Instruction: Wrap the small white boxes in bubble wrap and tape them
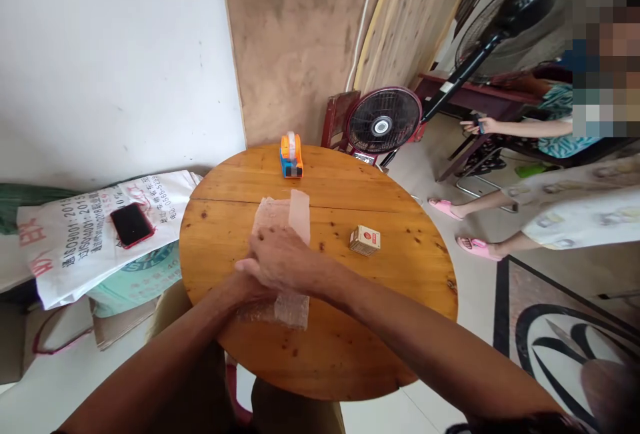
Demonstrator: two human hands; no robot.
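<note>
A sheet of clear bubble wrap (293,311) lies on the round wooden table (360,327), with a strip of clear tape (299,214) along its right side. My right hand (285,257) reaches across and rests on the wrap, its fingers lying over it and slightly bent. Partly beneath it is my left hand (255,282), also at the wrap; most of its fingers are hidden. To the right stands a small printed cardboard box (365,240). An orange and blue tape dispenser (291,155) with a roll of tape sits near the table's far edge.
A phone (133,225) lies on white printed sacks (80,241) at the left. Behind the table are a fan (383,126) and wooden boards (295,41). Another fan (525,7) stands at the right, near people, one holding a dark object.
</note>
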